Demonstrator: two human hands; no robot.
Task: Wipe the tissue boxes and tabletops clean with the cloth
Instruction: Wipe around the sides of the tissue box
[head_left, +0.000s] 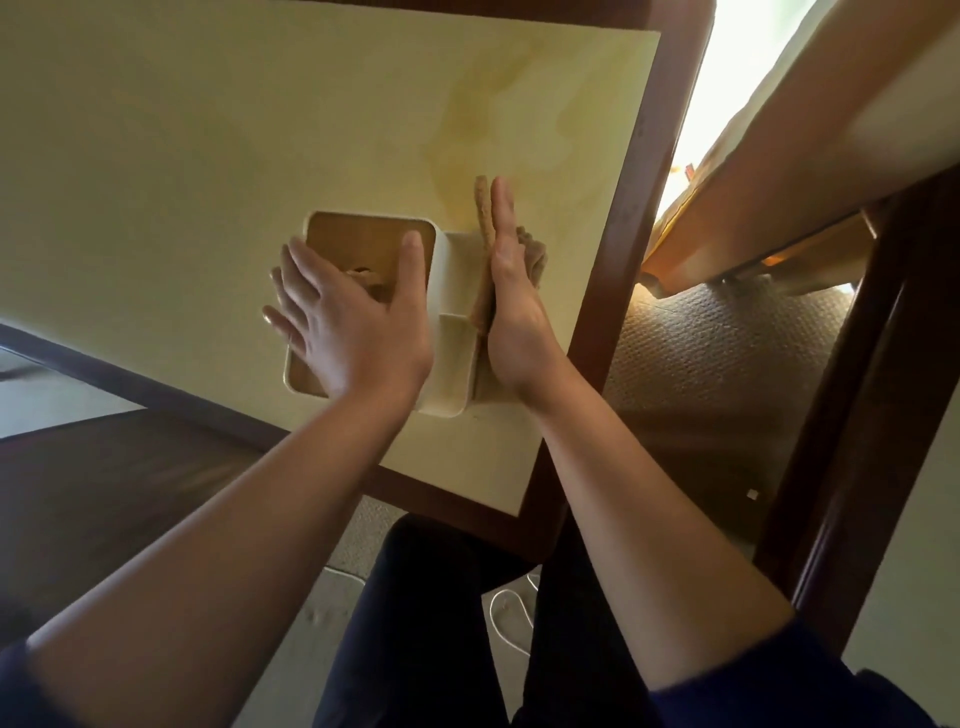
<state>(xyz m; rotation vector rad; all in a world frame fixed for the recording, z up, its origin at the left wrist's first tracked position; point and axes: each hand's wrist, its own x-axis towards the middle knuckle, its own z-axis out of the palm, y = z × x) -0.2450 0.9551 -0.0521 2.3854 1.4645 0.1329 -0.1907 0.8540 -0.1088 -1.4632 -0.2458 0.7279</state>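
Note:
A cream tissue box (447, 332) with a brown wooden lid stands on a pale yellow tabletop (208, 156) framed in dark wood. My left hand (348, 317) lies flat on the lid, fingers spread and straight, thumb along the lid's right edge. A tan cloth (485, 244) is sandwiched between the box's right side and my right hand (511, 296), which stands on edge with straight fingers pressing the cloth against the box. Part of the cloth bunches behind the palm.
The table's dark right edge (634, 208) is close to my right hand. Beyond it lie patterned carpet (717, 353) and another wooden piece of furniture (779, 182). My dark-trousered legs (441, 623) and a white cord (509, 613) are below the near edge.

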